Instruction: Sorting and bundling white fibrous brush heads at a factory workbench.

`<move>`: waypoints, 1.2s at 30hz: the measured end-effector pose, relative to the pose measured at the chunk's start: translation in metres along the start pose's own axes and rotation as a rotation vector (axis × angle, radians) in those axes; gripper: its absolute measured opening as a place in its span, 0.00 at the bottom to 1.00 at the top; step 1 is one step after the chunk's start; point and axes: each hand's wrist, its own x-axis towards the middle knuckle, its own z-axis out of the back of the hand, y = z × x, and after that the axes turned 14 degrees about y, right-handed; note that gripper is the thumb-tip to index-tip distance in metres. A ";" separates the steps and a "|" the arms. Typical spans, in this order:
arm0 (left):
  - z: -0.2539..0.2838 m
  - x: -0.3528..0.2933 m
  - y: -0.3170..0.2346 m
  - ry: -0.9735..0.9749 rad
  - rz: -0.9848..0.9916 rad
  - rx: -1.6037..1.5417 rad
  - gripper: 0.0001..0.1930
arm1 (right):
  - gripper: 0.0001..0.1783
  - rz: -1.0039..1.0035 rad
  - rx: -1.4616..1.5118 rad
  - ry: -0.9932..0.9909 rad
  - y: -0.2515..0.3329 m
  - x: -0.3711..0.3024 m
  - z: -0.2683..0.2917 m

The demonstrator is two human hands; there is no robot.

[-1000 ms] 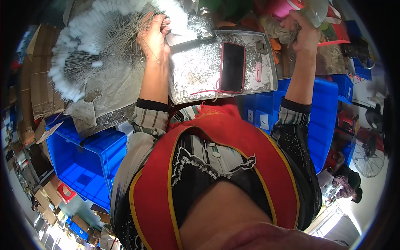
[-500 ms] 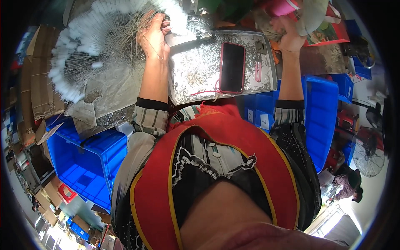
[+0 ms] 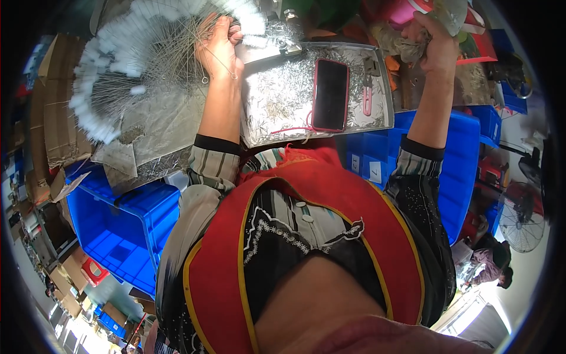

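Note:
A large fan of thin wire brushes (image 3: 112,71) with white bristle tips spreads across the far left. My left hand (image 3: 219,52) is closed around several of their wire stems, and ringed wire ends hang by its wrist. At the far right my right hand (image 3: 437,46) has its fingers wrapped round a crumpled greyish cloth (image 3: 401,44). A pink object (image 3: 402,10) is just beyond that hand, partly hidden. Between my arms lies a shallow metal tray (image 3: 277,112) strewn with short metal bits. A phone (image 3: 330,94) in a red case rests in it.
A pink-handled cutter (image 3: 367,97) lies in the tray's right side. Metal clamp hardware (image 3: 286,44) sits at its far edge. Blue bins stand at the left (image 3: 118,236) and right (image 3: 457,171). Cardboard (image 3: 62,100) rises at the left; a fan (image 3: 522,215) stands far right.
My right hand has moved right, away from the pink object, and its fingers now curl round the greyish cloth. My left hand has hardly moved.

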 end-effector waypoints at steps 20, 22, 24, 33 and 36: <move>-0.011 0.000 -0.002 -0.051 0.003 0.014 0.16 | 0.12 0.006 -0.006 -0.017 -0.001 -0.003 -0.001; -0.011 -0.002 -0.004 -0.064 0.019 0.041 0.16 | 0.12 -0.008 0.003 -0.004 -0.001 -0.001 -0.002; -0.007 0.002 0.001 -0.063 -0.054 0.057 0.15 | 0.12 -0.021 0.007 0.005 -0.001 0.000 0.000; -0.011 0.001 0.000 -0.095 -0.041 0.046 0.12 | 0.07 0.224 -0.038 -0.048 -0.057 0.000 0.006; -0.006 0.003 0.000 0.027 0.002 0.148 0.10 | 0.06 0.313 0.076 -0.007 -0.063 0.000 0.004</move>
